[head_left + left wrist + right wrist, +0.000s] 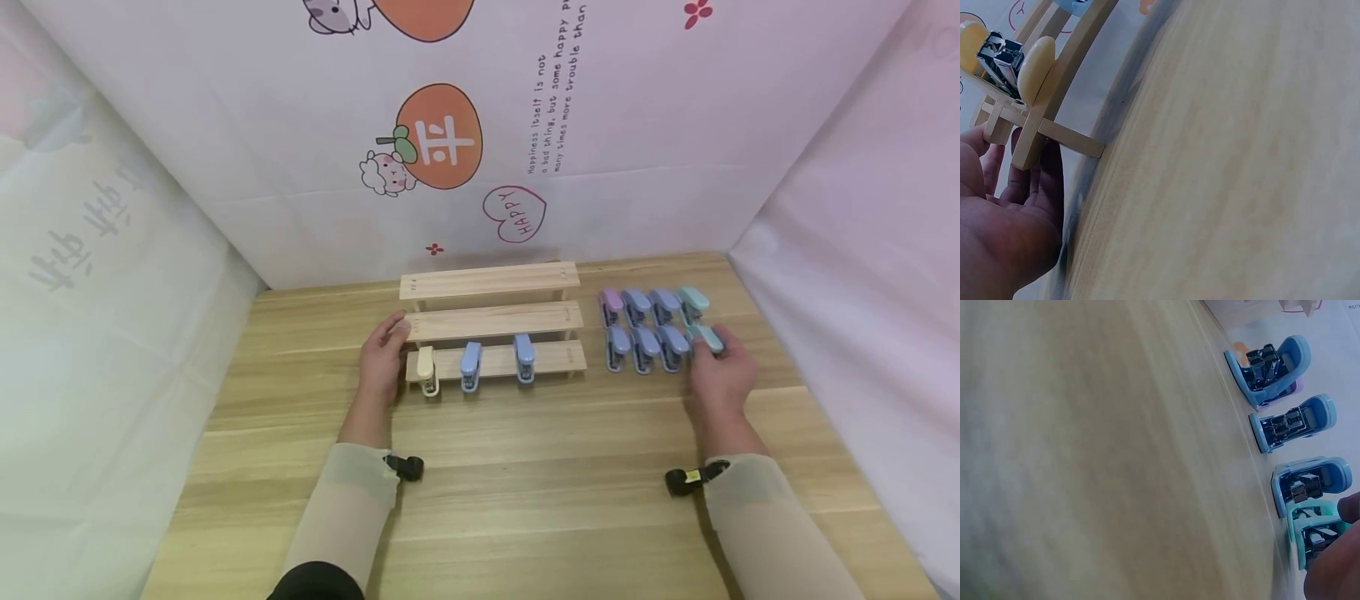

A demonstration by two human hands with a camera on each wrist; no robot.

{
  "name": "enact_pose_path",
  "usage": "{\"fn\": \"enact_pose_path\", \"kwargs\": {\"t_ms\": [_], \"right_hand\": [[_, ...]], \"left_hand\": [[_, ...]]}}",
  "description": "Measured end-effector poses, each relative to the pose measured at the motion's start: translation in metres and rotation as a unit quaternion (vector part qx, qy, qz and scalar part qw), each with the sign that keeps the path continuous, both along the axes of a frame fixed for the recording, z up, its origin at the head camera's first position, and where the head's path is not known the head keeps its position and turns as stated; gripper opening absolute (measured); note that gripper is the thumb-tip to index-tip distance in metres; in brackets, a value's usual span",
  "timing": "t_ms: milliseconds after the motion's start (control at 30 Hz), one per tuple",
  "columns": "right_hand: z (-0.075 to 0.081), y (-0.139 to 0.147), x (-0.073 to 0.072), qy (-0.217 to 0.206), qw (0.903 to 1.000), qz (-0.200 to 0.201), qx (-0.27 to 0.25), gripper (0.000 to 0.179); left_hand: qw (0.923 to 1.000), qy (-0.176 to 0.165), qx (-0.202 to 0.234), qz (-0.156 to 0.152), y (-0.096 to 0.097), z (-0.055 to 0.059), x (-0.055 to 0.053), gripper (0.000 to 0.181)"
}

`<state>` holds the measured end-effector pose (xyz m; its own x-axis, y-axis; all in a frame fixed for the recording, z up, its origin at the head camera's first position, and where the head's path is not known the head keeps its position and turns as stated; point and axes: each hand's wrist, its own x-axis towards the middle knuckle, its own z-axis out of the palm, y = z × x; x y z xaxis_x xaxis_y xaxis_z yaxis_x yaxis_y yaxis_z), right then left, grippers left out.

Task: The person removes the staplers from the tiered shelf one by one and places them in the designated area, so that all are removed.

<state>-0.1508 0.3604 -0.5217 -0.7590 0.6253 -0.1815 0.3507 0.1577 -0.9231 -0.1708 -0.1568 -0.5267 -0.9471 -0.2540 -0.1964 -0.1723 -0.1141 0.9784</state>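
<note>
My left hand (381, 357) holds the left end of a three-tier wooden rack (491, 322), its fingers behind the end and partly hidden in the left wrist view. On the rack's lowest tier stand a cream stapler (427, 370), a blue stapler (470, 367) and another blue stapler (524, 358). Over on the right, my right hand (723, 375) grips a mint-green stapler (705, 337) at the near right corner of a two-row group. In the right wrist view, the thumb and part of the hand (1335, 565) cover some of that mint-green stapler (1319, 537).
Beside the held stapler are several blue staplers (643, 348). A purple stapler (611, 305) and another mint-green stapler (692, 303) mark the ends of the back row. White printed cloth (637, 125) hangs behind the wooden table (540, 500) and at both sides.
</note>
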Motion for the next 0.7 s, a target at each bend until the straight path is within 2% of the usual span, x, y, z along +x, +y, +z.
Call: {"fn": "enact_pose_path", "kwargs": {"t_ms": [367, 567, 700], "right_hand": [[-0.0014, 0.0004, -0.0008, -0.007, 0.9999, -0.006, -0.014, 0.057], [-0.0011, 0.0018, -0.0032, -0.012, 0.9984, -0.009, -0.055, 0.060], [-0.0014, 0.0047, -0.0039, -0.032, 0.9992, 0.011, -0.023, 0.062]], "left_hand": [[1.0000, 0.000, 0.007, -0.004, -0.0006, 0.0002, 0.0002, 0.044], [1.0000, -0.001, 0.003, -0.003, -0.0004, 0.0000, 0.0003, 0.044], [0.9999, 0.002, 0.009, -0.007, -0.0004, 0.0000, 0.0006, 0.045]]}}
